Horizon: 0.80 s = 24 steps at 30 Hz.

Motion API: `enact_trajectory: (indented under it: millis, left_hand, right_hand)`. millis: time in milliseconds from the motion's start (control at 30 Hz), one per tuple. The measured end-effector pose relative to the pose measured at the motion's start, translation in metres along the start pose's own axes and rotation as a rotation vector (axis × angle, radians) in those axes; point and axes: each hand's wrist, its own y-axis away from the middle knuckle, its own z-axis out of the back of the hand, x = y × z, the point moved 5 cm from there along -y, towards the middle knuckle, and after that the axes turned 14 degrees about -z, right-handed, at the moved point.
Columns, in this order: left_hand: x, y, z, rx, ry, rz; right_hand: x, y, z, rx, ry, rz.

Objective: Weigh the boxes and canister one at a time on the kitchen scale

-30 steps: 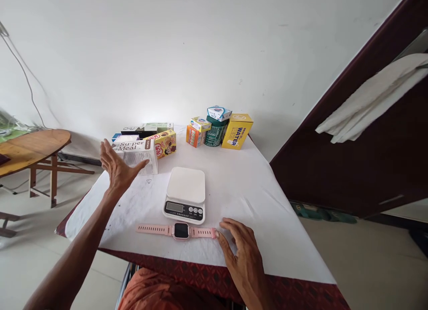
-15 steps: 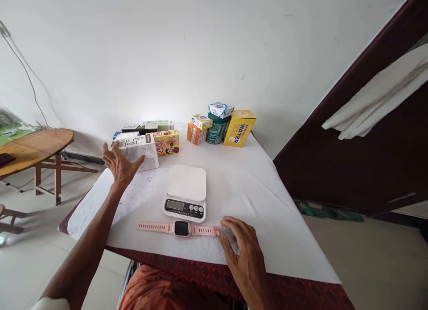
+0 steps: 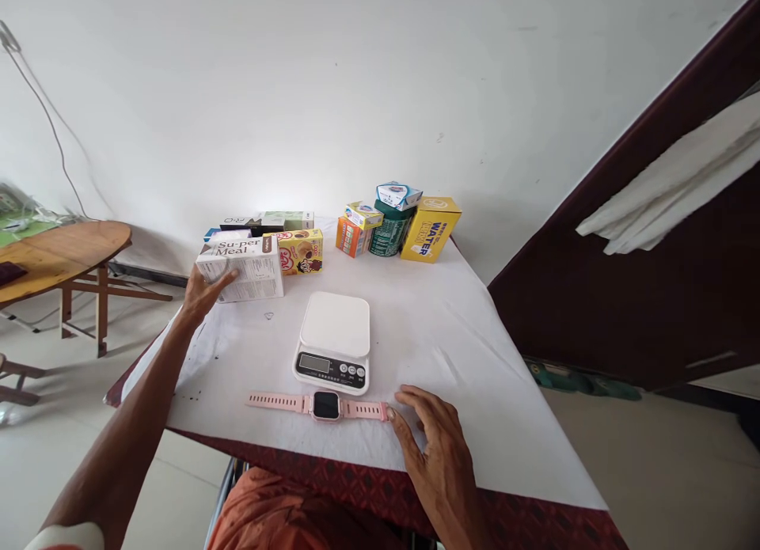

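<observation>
My left hand is at the left end of a white "Su-per Meal" box, gripping it. The thumb lies across the front face; the other fingers are hidden behind the box. Beside that box stands a yellow snack box. My right hand rests on the cloth with its fingers apart, holding nothing, its thumb tip at the end of a pink-strapped smartwatch. The watch lies stretched out flat, face up. Just behind it sits a white kitchen scale with a blank display.
Several boxes stand at the back, among them a yellow "WATER" box and an orange box. A green tub has a small blue-and-white box on top. A wooden table is at the left.
My left hand has moved from over the top of the Su-per Meal box down to its left end, closing on it. My right hand has stayed by the watch strap.
</observation>
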Motion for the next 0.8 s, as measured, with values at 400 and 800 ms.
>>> enact_trajectory:
  millis: [400,800]
  left_hand:
    - [0.013,0.007,0.019,0.217,0.103,0.169]
    - [0.023,0.007,0.038,0.166,0.192,0.169]
  right_hand:
    - [0.000,0.000,-0.002,0.018,-0.003,-0.017]
    - [-0.003,0.000,-0.003,0.001,-0.024,-0.021]
